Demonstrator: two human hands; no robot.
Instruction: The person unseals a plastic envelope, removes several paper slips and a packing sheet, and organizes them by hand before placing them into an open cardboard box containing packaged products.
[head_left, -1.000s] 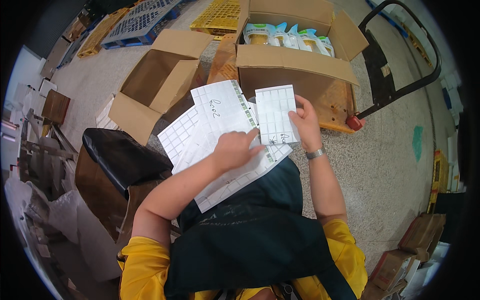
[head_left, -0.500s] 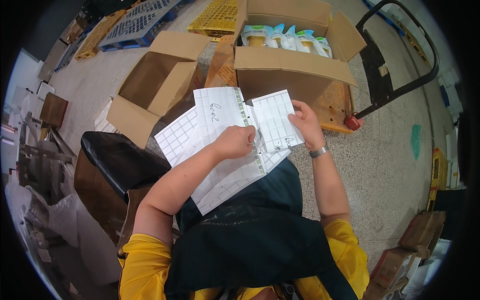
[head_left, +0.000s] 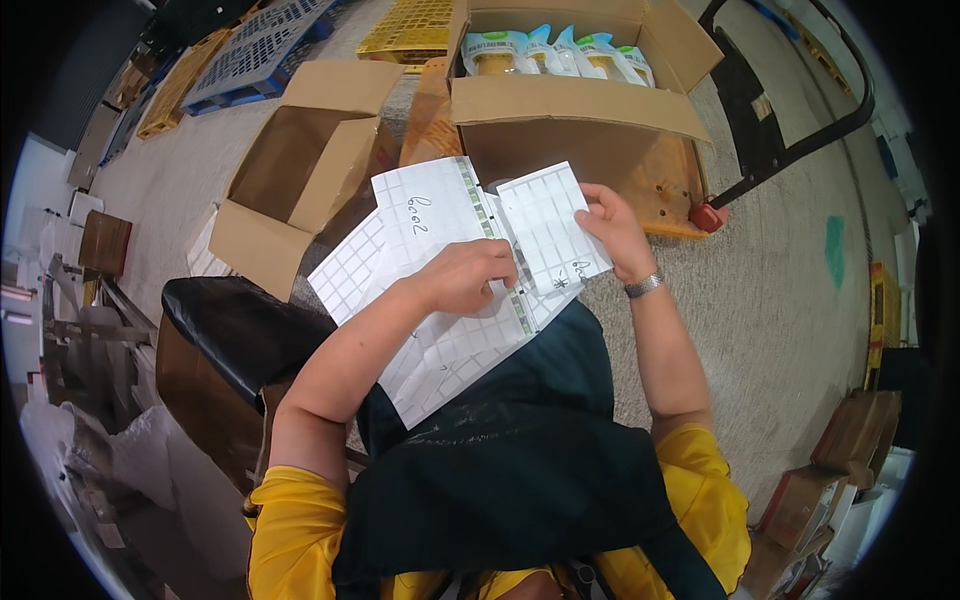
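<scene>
Several white sheets (head_left: 430, 240) printed with grey grids lie fanned over my lap, one marked with handwriting. A green and dark patterned strip (head_left: 476, 196) runs along the edge of the top sheet. My left hand (head_left: 468, 277) rests on that sheet beside the strip, its fingers curled inward; what the fingertips pinch, if anything, is hidden. Between the thumb and fingers of my right hand (head_left: 615, 235) is a smaller gridded sheet (head_left: 545, 225), held by its right edge. It overlaps the papers beneath and bears handwriting at its lower corner.
Ahead, an open carton (head_left: 580, 105) holding several pouches (head_left: 500, 55) stands on an orange platform (head_left: 665, 190). Left of it is another open carton (head_left: 285, 165). A black cart handle (head_left: 790, 180) curves at the right. Pallets (head_left: 260, 60) lie at the far left, a black padded object (head_left: 235, 325) nearer.
The view has shifted slightly, so the cartons sit higher in the picture. My left hand's curled fingers have loosened a little; my right hand still holds the smaller sheet.
</scene>
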